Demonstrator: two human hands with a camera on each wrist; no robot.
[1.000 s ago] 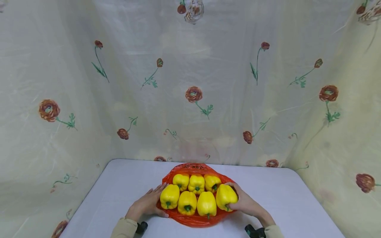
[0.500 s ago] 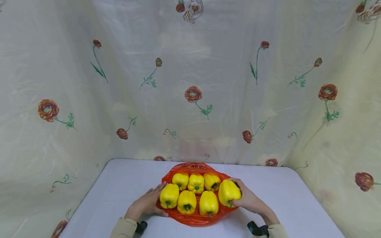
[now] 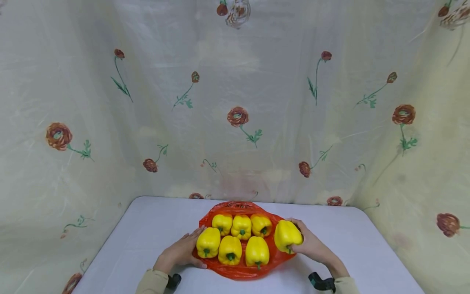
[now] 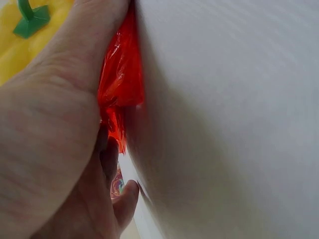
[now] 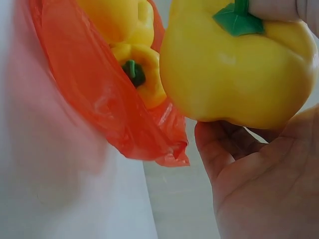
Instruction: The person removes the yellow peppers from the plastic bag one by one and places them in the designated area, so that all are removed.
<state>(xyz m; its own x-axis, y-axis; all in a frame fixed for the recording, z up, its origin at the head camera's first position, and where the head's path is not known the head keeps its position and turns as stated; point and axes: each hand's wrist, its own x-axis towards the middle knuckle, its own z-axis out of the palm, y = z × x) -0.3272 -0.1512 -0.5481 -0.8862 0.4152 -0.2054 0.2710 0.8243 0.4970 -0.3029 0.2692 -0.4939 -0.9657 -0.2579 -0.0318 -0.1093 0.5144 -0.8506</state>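
Observation:
A yellow bell pepper [image 3: 288, 235] with a green stem is in my right hand [image 3: 311, 246], fingers and thumb curled round it. In the right wrist view this pepper [image 5: 234, 69] stands off the red plastic bag [image 5: 94, 84], a gap between them. The spread bag [image 3: 240, 272] carries several more yellow peppers in two rows; one front pepper [image 3: 257, 250] is nearest the held one. At the bag's left side rests my left hand [image 3: 182, 250], its fingers extended along the edge beside a pepper [image 3: 208, 242]. In the left wrist view the palm partly hides the bag [image 4: 122, 64].
Under the bag lies a white tabletop [image 3: 147, 220], reaching out to both sides. A flower-printed curtain [image 3: 279, 143] hangs behind the table and along its sides. Dark wrist mounts [image 3: 321, 281] sit at both sleeves.
My right hand has lifted its pepper and moved it right, away from the front row. The neighbouring front pepper shifted slightly right. The left hand has stayed in place.

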